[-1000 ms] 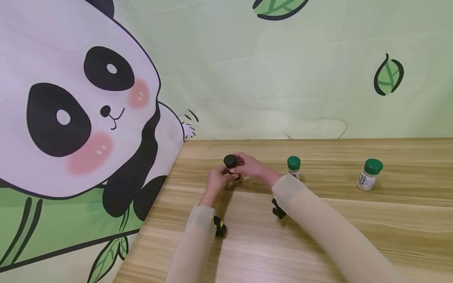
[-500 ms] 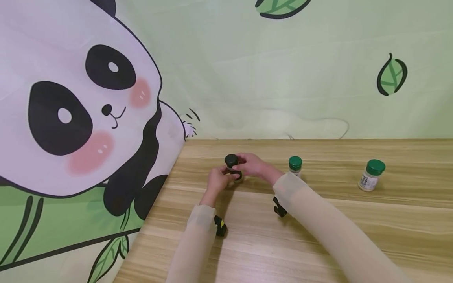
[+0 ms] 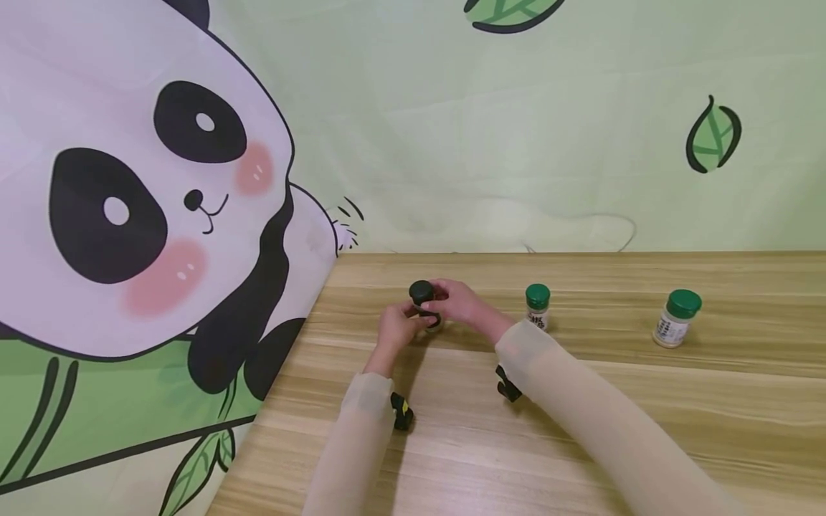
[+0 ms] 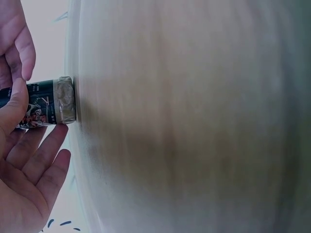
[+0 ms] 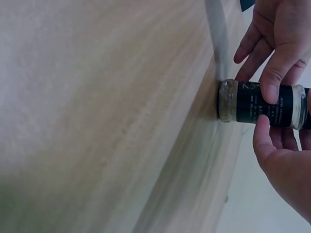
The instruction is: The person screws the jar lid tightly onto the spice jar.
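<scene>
A small spice jar (image 3: 422,290) with a black cap stands near the back left of the wooden table, between both hands. Its dark label and clear base show in the left wrist view, where the base is right at the tabletop. My left hand (image 3: 396,331) grips the jar's body, thumb across the label (image 5: 255,104) in the right wrist view. From the other side my right hand (image 3: 459,302) holds the upper part with thumb and fingers around the black cap. Part of the jar is hidden behind fingers.
To the right stand two more spice jars with green caps, one (image 3: 538,296) just beyond the right forearm and another (image 3: 676,319) farther right. A printed panda backdrop (image 3: 581,143) borders the wooden table (image 3: 464,444) at the back and left.
Both hands stay on the black-capped jar in nearly the same spot. The view shifts slightly, and the right sleeve moves a little, showing more of the nearer green-capped jar.
</scene>
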A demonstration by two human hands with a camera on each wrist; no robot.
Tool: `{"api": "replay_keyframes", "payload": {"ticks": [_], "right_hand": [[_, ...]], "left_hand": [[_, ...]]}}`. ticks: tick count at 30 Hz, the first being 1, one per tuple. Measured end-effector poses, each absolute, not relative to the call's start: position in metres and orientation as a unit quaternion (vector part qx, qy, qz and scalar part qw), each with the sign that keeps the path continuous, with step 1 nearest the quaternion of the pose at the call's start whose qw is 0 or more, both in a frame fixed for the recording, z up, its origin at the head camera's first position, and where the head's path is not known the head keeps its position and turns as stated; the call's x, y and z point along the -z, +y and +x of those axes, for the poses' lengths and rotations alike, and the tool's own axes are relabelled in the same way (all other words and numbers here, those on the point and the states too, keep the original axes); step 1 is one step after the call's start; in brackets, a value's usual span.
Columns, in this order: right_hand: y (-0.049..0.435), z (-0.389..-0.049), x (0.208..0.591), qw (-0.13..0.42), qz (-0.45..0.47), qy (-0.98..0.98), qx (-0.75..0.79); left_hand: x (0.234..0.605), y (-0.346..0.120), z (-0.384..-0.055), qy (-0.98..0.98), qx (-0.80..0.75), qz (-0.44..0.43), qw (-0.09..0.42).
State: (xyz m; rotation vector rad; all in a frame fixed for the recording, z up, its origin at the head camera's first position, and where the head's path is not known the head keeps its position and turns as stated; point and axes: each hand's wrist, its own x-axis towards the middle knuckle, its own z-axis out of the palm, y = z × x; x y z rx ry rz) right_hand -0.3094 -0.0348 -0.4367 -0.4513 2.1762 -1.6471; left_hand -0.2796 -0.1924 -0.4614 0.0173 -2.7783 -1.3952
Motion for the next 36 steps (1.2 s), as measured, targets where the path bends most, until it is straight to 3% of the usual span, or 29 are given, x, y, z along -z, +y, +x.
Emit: {"api": "replay_keyframes", "payload": {"ticks": [21, 36], "right_hand": [[-0.049, -0.299, 0.449, 0.112, -0.099, 0.749, 0.645], [-0.051, -0.298, 0.449, 0.114, -0.095, 0.753, 0.642]], "left_hand": [[0.461, -0.192, -0.28, -0.901, 0.431, -0.008, 0.036], [0.463, -0.193, -0.279, -0.913, 0.404, -0.009, 0.061]]}}
